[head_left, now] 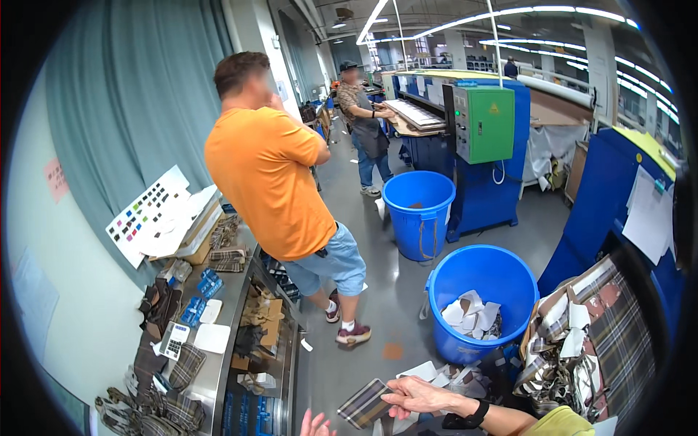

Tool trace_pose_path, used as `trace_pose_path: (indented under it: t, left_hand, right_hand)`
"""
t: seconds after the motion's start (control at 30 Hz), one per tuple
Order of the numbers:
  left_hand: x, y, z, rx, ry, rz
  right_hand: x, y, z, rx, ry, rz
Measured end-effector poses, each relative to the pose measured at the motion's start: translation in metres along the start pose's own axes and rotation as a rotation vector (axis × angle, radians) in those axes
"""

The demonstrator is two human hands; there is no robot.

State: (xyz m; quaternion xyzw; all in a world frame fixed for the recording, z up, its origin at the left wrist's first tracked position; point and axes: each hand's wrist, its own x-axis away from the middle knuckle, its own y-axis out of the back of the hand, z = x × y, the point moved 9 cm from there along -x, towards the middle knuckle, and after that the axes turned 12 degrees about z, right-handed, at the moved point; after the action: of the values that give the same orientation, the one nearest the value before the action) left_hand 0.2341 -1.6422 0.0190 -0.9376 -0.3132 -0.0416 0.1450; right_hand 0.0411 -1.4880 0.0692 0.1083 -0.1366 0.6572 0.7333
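My right hand [420, 396], with a black band on its wrist, reaches in from the lower right and holds a small plaid fabric piece [366, 404] by its right edge, low over the grey floor. Only the fingertips of my left hand [315, 424] show at the bottom edge, spread apart and empty, just left of the plaid piece. White and plaid scraps [443, 376] lie right behind my right hand.
A person in an orange shirt [273, 182] stands beside a steel table [231, 309] bearing fabric cuts, a calculator and a swatch card. Two blue bins [480, 280] [419, 211] stand on the floor. Plaid sheets [618, 341] are stacked at right. Another person [363, 120] works at a blue machine [480, 138].
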Motion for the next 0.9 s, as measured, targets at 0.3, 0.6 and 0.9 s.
trace_pose_path:
  t: [0.3,0.6,0.9]
  left_hand:
    - [-0.044,-0.109,-0.011,-0.084,0.192,0.259]
    - [-0.061,-0.126,-0.008,-0.101,0.130,0.205]
    - [-0.060,-0.130,-0.011,0.034,0.140,0.160]
  right_hand:
    - [0.013,0.049,0.005,0.084,0.037,0.142]
    - [0.003,0.076,-0.033,-0.261,0.068,0.044]
    - [-0.013,0.083,-0.051,-0.386,0.109,-0.027]
